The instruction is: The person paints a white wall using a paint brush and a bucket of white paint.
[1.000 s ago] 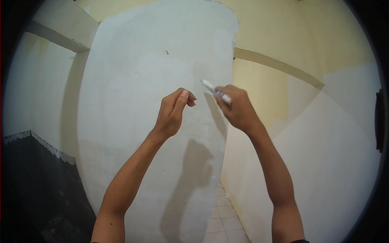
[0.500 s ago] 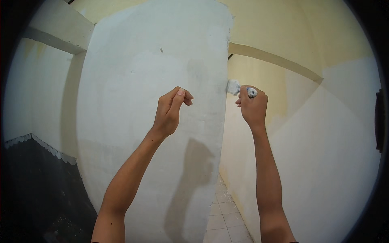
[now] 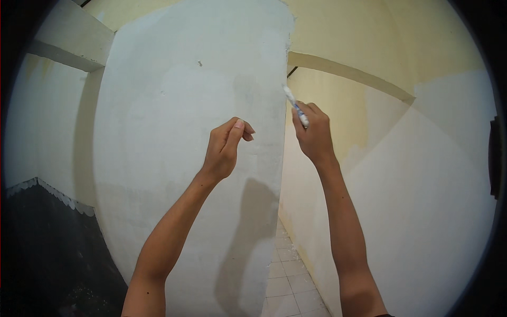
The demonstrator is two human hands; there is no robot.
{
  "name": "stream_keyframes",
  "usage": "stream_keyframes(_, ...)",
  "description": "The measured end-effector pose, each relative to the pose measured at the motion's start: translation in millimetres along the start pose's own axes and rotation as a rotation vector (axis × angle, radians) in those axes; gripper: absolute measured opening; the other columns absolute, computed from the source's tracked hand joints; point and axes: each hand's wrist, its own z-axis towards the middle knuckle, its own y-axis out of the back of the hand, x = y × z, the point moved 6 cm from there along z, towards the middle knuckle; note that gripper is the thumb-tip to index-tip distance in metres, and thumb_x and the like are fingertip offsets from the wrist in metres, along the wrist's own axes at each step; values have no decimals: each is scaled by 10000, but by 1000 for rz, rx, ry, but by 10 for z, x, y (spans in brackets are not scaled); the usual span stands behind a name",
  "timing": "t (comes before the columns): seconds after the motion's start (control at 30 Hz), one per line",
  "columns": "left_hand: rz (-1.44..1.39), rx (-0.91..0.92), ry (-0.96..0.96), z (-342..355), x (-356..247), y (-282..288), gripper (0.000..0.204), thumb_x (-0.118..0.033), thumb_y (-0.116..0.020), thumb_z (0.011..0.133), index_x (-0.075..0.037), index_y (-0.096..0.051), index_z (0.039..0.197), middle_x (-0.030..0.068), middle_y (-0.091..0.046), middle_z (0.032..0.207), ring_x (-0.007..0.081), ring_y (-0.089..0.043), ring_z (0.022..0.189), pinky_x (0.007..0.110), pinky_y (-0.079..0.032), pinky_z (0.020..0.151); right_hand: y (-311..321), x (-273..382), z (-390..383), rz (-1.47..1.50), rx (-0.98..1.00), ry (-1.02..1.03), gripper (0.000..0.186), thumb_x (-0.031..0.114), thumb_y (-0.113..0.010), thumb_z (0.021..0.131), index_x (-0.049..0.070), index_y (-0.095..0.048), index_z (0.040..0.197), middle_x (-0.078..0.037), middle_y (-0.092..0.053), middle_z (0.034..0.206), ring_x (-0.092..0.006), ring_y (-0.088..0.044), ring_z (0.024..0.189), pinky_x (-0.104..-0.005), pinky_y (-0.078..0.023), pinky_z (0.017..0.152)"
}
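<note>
My right hand [image 3: 317,136] is closed round the handle of a paintbrush [image 3: 289,96] smeared with white paint. The brush is seen edge-on and slants up and left, its bristle tip at the right edge of the whitish wall [image 3: 158,121]. Whether the bristles touch that edge I cannot tell. To the left, my left hand [image 3: 224,145] is raised in front of the same wall, thumb pressed to the curled fingers. Nothing shows in it.
Past the wall's edge lies a passage with a tiled floor [image 3: 288,269] and a part-yellow, part-white side wall [image 3: 380,174]. A beam [image 3: 354,76] crosses above it. At lower left is a black wall area [image 3: 53,248] with a scalloped border.
The paintbrush has swung from pointing left with its flat side showing to slanting upward edge-on. My right hand has shifted slightly left; my left hand has barely moved.
</note>
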Motion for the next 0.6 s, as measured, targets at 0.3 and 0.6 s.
stream_keyframes(0.3,-2,6,27,-110,23,36,445,-297,-347,1046,-7,-640,880,52,-635,785,132,-564,812,303,-398,783,-137,103,-466,-191,592,139,239,-37,-600,837,-9,-602,1074,-135,-608,1033,-351,-642,909,-442,-532,760)
stream_keyframes(0.6,-52,-77,-43,28,-76,-51,394,-217,-391,1032,41,-627,850,83,-623,763,152,-577,784,294,-462,762,-450,102,-73,-189,284,249,182,-35,-549,832,-45,-545,1014,-170,-578,1014,-362,-645,876,-455,-535,728)
